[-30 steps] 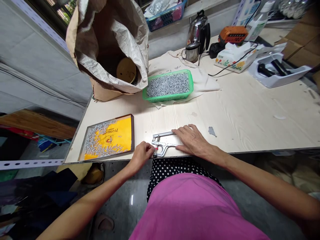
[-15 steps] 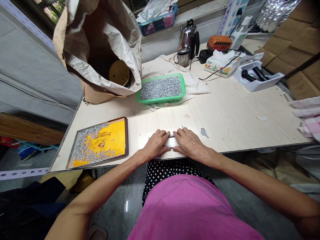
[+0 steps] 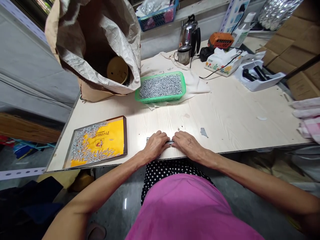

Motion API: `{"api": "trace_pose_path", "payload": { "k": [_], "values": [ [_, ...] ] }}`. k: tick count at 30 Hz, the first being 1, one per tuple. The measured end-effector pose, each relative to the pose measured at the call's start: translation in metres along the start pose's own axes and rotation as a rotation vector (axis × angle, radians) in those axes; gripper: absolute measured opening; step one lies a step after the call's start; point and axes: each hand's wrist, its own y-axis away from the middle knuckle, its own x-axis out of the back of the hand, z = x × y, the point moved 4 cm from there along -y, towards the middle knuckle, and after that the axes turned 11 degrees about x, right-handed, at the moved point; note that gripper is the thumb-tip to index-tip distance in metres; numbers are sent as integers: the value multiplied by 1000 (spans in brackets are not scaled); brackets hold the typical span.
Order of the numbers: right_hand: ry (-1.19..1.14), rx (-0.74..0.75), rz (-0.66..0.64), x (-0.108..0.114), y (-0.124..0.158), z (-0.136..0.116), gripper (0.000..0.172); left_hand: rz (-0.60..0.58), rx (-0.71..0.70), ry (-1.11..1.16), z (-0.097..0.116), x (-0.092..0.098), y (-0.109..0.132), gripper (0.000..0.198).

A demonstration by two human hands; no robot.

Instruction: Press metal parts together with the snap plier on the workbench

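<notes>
At the table's front edge, my left hand (image 3: 157,144) and my right hand (image 3: 186,144) are closed on a narrow silver metal strip (image 3: 170,141). The fingers curl over its far side and the thumbs are on the near side. Most of the strip is hidden under the hands; a short piece shows between them and an end pokes out left of my left hand. To the left lies a shallow tray (image 3: 125,136) with a yellow sheet (image 3: 116,133) and many small silver metal pins (image 3: 82,146). Beyond my hands is a green plastic basket (image 3: 184,87) full of similar pins.
A large open woven sack (image 3: 130,43) stands at the back left. Behind are a metal kettle (image 3: 188,31), a lidded metal cup (image 3: 183,56), an orange battery (image 3: 220,40), a tissue box (image 3: 220,63) and a white tray (image 3: 262,85). A grey scrap (image 3: 204,132) lies right of my hands.
The metal strip has tilted between my hands, so its broad shiny face now shows as a thin edge. Both hands have turned slightly with it and stay close together.
</notes>
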Motion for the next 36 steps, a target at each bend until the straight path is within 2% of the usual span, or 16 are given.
{"api": "trace_pose_path", "payload": {
  "k": [1,5,7,9,12,16,19,21,24,26,28,30,31,33,36],
  "values": [
    [-9,-12,17,2,1,2,15,22,11,-5,0,0,2,27],
    [-86,-16,72,12,3,16,43,202,45,21,4,-10,20,39],
    [-118,-13,62,12,2,25,39,274,20,41,11,-21,33,40],
    [-117,-31,55,10,-3,34,30,297,-17,64,21,-34,45,44],
    [-44,-42,38,8,-17,49,22,274,-50,104,33,-46,55,52],
    [59,-51,12,18,-42,60,19,235,-60,144,37,-49,56,52],
    [70,-15,-23,27,-59,40,14,247,-60,165,35,-48,53,58],
    [27,147,-55,27,-69,9,15,248,-52,179,35,-49,51,60],
    [-42,419,-129,14,-79,-40,10,232,-36,194,38,-53,56,57],
    [-46,504,-150,3,-86,-57,10,235,-99,198,43,-52,68,49],
    [-27,550,-131,-7,-92,-64,10,320,-227,187,45,-45,86,36],
    [-24,602,-101,-15,-97,-64,13,499,-280,144,32,-28,109,22],
    [-38,627,-90,-18,-99,-64,14,599,-237,109,18,-17,119,17],
    [-85,636,-84,-24,-101,-63,15,706,3,22,-26,7,135,16],
    [-183,597,-50,-26,-101,-63,13,710,458,-125,-109,39,149,22]
  ]
}}
